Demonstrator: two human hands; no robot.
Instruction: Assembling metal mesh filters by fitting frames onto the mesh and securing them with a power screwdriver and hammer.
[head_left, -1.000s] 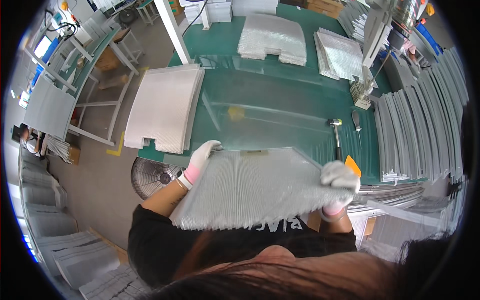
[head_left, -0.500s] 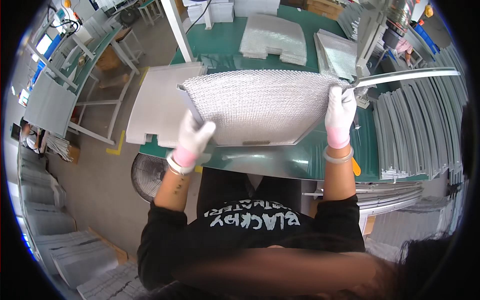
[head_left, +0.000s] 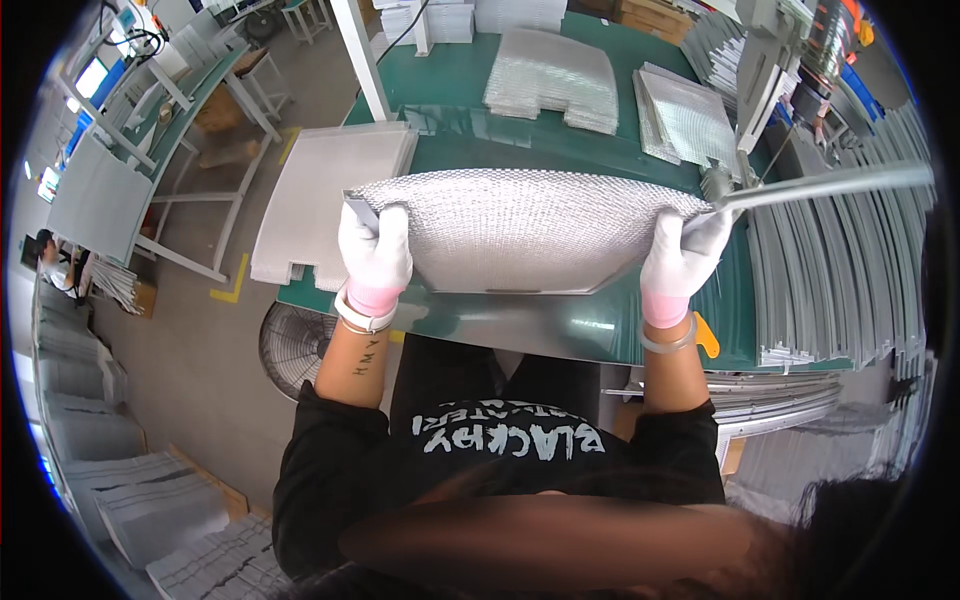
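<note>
A silvery metal mesh panel (head_left: pixel 530 232) is held tilted above the green table, its near edge low by the table's front. My left hand (head_left: pixel 376 250), in a white glove with a pink cuff, is closed on its left side, where a grey metal edge strip shows. At the right far corner my gloved right hand (head_left: pixel 682 256) grips the panel, fingers wrapped round its edge. From that corner a long pale metal frame strip (head_left: pixel 830 186) sticks out to the right; whether it is joined to the panel is hidden by my hand.
Flat mesh sheets (head_left: pixel 555 75) lie stacked at the back, more (head_left: pixel 690 115) to their right. A pale sheet stack (head_left: pixel 325 190) overhangs the table's left side. Many metal strips (head_left: pixel 825 270) stand at the right. An orange-handled tool (head_left: pixel 706 336) lies by my right wrist. A floor fan (head_left: pixel 292 345) stands below left.
My left hand has slid up the panel's left side and closed on it. My right hand, the panel's far edge and the long strip have come lower, toward me.
</note>
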